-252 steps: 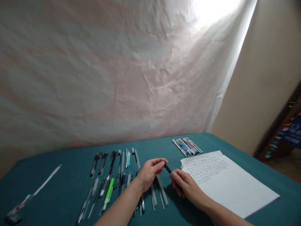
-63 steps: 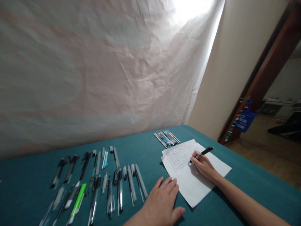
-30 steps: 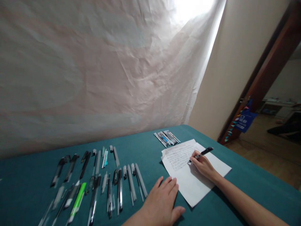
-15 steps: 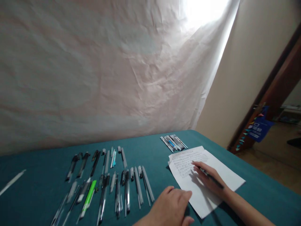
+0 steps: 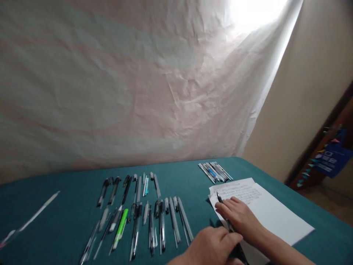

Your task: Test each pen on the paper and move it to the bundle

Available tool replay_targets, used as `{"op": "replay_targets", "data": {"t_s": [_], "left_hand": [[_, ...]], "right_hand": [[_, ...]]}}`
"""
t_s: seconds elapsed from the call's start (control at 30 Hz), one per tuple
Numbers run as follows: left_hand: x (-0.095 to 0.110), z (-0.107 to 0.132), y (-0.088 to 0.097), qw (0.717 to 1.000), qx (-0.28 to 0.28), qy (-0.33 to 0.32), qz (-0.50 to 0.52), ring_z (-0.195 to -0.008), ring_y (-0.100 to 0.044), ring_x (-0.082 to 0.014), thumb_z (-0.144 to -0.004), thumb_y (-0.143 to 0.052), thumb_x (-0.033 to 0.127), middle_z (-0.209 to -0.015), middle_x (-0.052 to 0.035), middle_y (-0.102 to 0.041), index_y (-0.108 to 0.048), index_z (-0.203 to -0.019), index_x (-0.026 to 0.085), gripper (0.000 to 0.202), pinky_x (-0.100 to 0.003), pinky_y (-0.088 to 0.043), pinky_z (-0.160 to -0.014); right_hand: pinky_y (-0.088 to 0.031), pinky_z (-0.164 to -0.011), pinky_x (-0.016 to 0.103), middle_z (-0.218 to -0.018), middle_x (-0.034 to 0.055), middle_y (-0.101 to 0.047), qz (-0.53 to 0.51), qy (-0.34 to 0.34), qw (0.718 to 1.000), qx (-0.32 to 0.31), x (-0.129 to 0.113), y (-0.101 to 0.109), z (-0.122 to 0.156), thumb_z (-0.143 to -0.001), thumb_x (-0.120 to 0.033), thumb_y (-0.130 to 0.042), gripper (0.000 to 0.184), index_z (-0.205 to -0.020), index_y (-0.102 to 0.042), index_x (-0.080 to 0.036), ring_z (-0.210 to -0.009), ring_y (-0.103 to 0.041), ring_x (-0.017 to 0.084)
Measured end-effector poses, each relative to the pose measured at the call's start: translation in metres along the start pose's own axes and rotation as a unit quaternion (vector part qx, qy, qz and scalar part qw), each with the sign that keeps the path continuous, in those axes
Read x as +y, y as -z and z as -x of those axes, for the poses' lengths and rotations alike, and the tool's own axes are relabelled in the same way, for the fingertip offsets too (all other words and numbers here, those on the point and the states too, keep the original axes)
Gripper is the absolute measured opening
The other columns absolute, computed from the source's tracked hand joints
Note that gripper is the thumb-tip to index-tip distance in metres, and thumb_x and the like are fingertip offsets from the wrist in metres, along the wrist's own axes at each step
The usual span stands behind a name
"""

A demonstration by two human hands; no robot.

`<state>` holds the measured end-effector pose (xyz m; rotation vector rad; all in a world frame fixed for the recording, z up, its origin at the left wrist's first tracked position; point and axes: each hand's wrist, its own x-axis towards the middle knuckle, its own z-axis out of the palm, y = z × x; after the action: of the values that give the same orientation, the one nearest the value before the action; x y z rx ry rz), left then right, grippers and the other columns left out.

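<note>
Evidently partway: writing covers the far part of the paper point(image 5: 278, 217), toward the bench's point(image 5: 68, 228) right edge, the rest blank. Over it the right hand point(image 5: 239, 215) has a closed grip on the pen point(image 5: 230, 225); whether the left hand point(image 5: 212, 244), at its rear, grips too cannot be told. Near the far right corner lie grouped sticks point(image 5: 216, 172); leftward, tubes point(image 5: 175, 221) lie uncapped, caps point(image 5: 166, 206) beside.

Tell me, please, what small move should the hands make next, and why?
Probably the left hand should close on the rear of the black pen. The right hand holds this pen, its pointed end faces away from the person, and its rear part lies right by the left thumb.
</note>
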<state>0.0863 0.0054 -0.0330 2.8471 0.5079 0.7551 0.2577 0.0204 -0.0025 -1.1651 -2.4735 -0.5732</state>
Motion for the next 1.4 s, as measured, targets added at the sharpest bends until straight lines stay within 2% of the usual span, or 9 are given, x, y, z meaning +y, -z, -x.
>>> {"op": "replay_targets", "data": {"t_s": [0.43,0.57,0.67,0.73,0.83,0.93,1.03,1.13,1.4], "left_hand": [[0.003,-0.001,0.004,0.998,0.047,0.033,0.001,-0.061,-0.059,-0.0174,-0.075,-0.049,0.047,-0.07,-0.0043,-0.059,-0.052,-0.096,0.018,0.036,-0.023,-0.048,-0.057],[0.0,0.0,0.006,0.997,0.061,0.041,0.024,-0.069,-0.059,-0.0191,-0.074,-0.052,0.047,-0.079,-0.0071,-0.06,-0.05,-0.105,0.016,0.045,-0.026,-0.049,-0.064],[0.0,-0.001,0.013,0.993,0.054,0.085,0.062,-0.076,-0.058,-0.021,-0.07,-0.059,0.044,-0.087,-0.009,-0.059,-0.047,-0.111,0.014,0.052,-0.03,-0.049,-0.07],[0.001,-0.002,0.02,0.988,0.04,0.118,0.087,-0.078,-0.058,-0.021,-0.068,-0.062,0.037,-0.088,-0.0091,-0.059,-0.048,-0.111,0.014,0.051,-0.03,-0.049,-0.071],[0.003,-0.003,0.027,0.982,0.027,0.142,0.12,-0.083,-0.056,-0.0209,-0.066,-0.064,0.03,-0.094,-0.009,-0.058,-0.049,-0.111,0.016,0.05,-0.03,-0.048,-0.075],[0.004,-0.003,0.027,0.978,0.015,0.162,0.128,-0.085,-0.056,-0.0213,-0.066,-0.064,0.03,-0.096,-0.0085,-0.059,-0.047,-0.113,0.017,0.051,-0.031,-0.047,-0.076],[0.003,-0.002,0.022,0.977,0.026,0.173,0.121,-0.081,-0.058,-0.0215,-0.066,-0.066,0.036,-0.095,-0.0084,-0.06,-0.038,-0.121,0.016,0.065,-0.033,-0.047,-0.074],[0.0,0.0,0.015,0.982,0.031,0.163,0.096,-0.074,-0.059,-0.021,-0.066,-0.065,0.046,-0.092,-0.0077,-0.062,-0.034,-0.121,0.016,0.071,-0.032,-0.048,-0.067],[-0.01,0.0,-0.008,0.986,0.129,0.11,0.014,-0.051,-0.058,-0.0154,-0.078,-0.032,0.065,-0.075,-0.0007,-0.065,-0.036,-0.112,0.021,0.055,-0.026,-0.039,-0.05]], "right_hand": [[-0.033,-0.062,0.029,-0.065,0.0025,-0.059,0.008,0.0,1.0,0.015,-0.007,0.002,-0.017,-0.086,-0.017,-0.043,0.016,-0.092,-0.058,-0.018,-0.06,-0.053,0.016],[-0.039,-0.066,0.029,-0.078,0.0057,-0.064,-0.108,-0.062,0.992,0.017,-0.006,-0.006,-0.015,-0.087,-0.017,-0.037,0.032,-0.118,-0.046,-0.019,-0.068,-0.057,0.017],[-0.043,-0.062,0.028,-0.085,0.0049,-0.063,-0.272,-0.206,0.94,0.018,-0.005,-0.009,-0.013,-0.088,-0.024,-0.032,0.039,-0.127,-0.033,-0.022,-0.063,-0.057,0.015],[-0.042,-0.053,0.024,-0.078,0.0019,-0.06,-0.404,-0.277,0.872,-0.008,-0.006,-0.004,-0.015,-0.089,-0.032,-0.032,0.031,-0.115,-0.044,-0.022,-0.053,-0.052,0.012],[-0.034,-0.042,0.019,-0.063,-0.0026,-0.051,-0.557,-0.313,0.765,-0.084,-0.013,0.01,-0.021,-0.085,-0.044,-0.041,0.029,-0.085,-0.055,-0.018,-0.045,-0.043,0.008],[-0.028,-0.039,0.017,-0.058,-0.0053,-0.045,-0.609,-0.322,0.715,-0.117,-0.014,0.017,-0.028,-0.077,-0.046,-0.053,0.029,-0.079,-0.056,-0.017,-0.044,-0.037,0.006],[-0.031,-0.042,0.018,-0.058,-0.0036,-0.05,-0.562,-0.329,0.754,-0.082,0.01,0.004,-0.033,-0.078,-0.048,-0.05,0.033,-0.083,-0.059,-0.016,-0.046,-0.041,0.007],[-0.04,-0.049,0.021,-0.065,0.0008,-0.06,-0.368,-0.366,0.854,-0.019,0.061,-0.022,-0.04,-0.08,-0.047,-0.045,0.038,-0.085,-0.063,-0.014,-0.057,-0.054,0.013],[-0.047,-0.078,0.035,-0.109,0.007,-0.056,-0.173,-0.46,0.868,-0.064,0.182,-0.075,-0.057,-0.087,-0.029,-0.049,0.024,-0.106,-0.055,-0.017,-0.093,-0.056,0.019]]}}
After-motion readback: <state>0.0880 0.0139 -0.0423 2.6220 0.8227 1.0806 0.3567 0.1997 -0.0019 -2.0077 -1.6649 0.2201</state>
